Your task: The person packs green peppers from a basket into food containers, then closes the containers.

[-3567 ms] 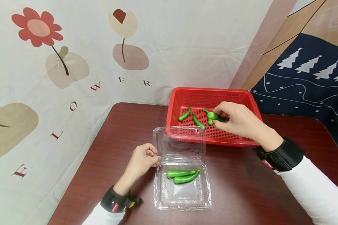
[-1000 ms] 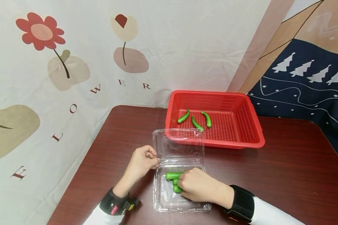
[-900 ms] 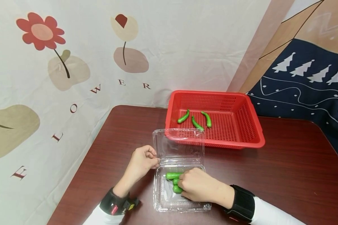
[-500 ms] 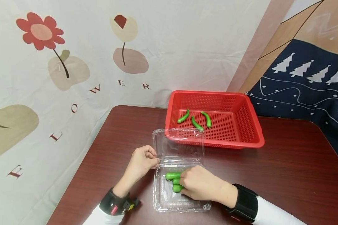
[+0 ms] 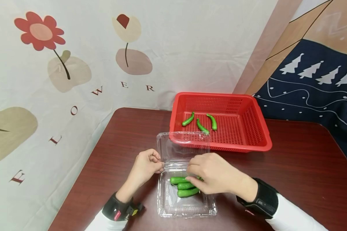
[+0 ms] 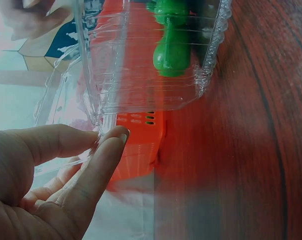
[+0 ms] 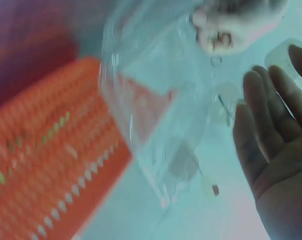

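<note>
A transparent plastic clamshell box sits on the table with its lid raised at the back. My left hand pinches the box at its hinge edge; the left wrist view shows the thumb and forefinger closed on the plastic. Three green peppers lie side by side in the box's base, their right ends partly hidden. Just over those ends is my right hand, fingers loosely extended and holding nothing. The right wrist view, blurred, shows its spread fingers apart from the box.
Behind the box stands a red perforated basket, its front left corner seen through the lid. Three green peppers lie in it towards the left. The dark wooden table runs back to a printed cloth.
A pepper from the basket now lies in the box. The right hand brought it there, then released it and has lifted up and to the right. The left hand keeps its place.
</note>
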The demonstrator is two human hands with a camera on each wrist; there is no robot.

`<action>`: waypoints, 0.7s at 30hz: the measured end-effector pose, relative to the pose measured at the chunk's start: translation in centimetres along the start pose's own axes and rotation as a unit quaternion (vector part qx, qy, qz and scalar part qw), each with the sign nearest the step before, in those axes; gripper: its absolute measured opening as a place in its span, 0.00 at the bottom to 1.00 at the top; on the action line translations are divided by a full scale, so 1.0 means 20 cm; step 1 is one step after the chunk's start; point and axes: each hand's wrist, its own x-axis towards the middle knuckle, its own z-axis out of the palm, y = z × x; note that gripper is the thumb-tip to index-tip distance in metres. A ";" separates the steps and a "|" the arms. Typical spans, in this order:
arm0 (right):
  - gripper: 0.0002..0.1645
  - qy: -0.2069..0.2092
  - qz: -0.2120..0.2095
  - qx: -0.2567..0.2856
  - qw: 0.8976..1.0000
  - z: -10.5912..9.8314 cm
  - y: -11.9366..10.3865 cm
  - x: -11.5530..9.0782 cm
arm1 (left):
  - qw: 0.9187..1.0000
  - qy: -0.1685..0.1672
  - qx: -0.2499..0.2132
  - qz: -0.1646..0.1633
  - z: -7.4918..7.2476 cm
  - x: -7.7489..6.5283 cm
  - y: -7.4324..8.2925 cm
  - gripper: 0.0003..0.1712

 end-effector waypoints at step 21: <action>0.17 0.053 0.118 0.021 0.991 -0.39 0.39 0.09 | 1.000 0.003 0.005 -0.001 0.01 0.00 -0.01 0.11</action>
